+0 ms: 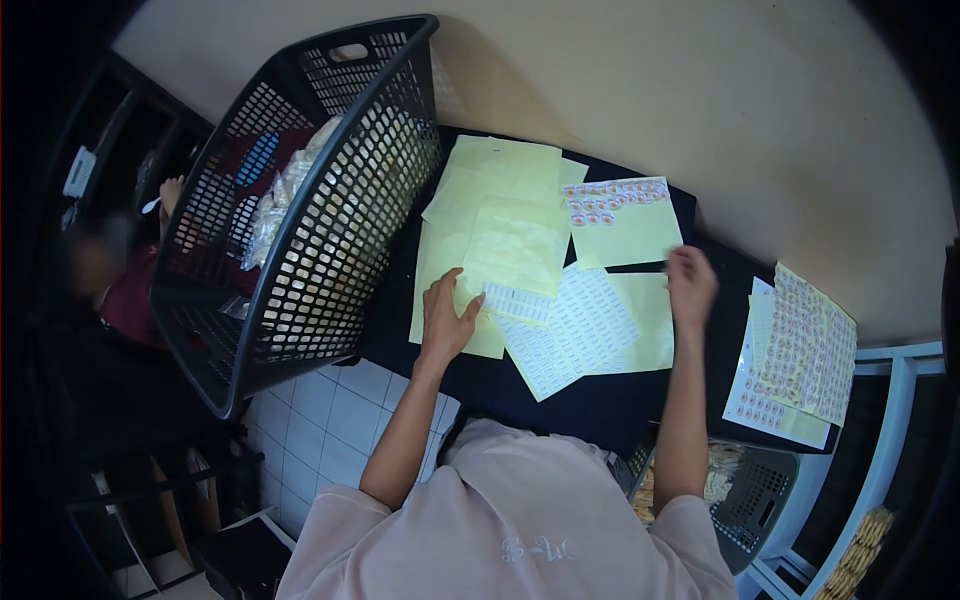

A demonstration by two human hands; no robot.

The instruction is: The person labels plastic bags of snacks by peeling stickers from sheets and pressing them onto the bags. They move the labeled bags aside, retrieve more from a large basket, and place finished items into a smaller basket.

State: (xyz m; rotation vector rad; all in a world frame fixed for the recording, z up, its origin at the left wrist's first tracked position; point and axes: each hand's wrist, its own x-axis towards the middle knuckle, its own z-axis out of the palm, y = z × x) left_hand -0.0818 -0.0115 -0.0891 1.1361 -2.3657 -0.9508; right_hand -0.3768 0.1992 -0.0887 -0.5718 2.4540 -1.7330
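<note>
My left hand (pixel 447 318) rests with fingers apart on pale yellow sheets (pixel 440 265), beside a small white label sheet with rows of print (pixel 517 303). White sheets covered in small printed labels (pixel 580 330) lie to its right, overlapping another yellow sheet (pixel 650 325). My right hand (pixel 691 285) is above the table, its fingers curled together and slightly blurred; anything in them is too small to make out. Nearest to it is a yellow backing sheet (pixel 625 238) with rows of round orange-and-white stickers (pixel 605 198) along its top.
A tall dark slatted basket (pixel 340 225) holding plastic-wrapped packs (pixel 290 195) stands at left, with a person in a maroon top (pixel 135 300) behind it. More sticker sheets (pixel 805 345) lie at the right table end. Below is another basket (pixel 770 500); a wall bounds the back.
</note>
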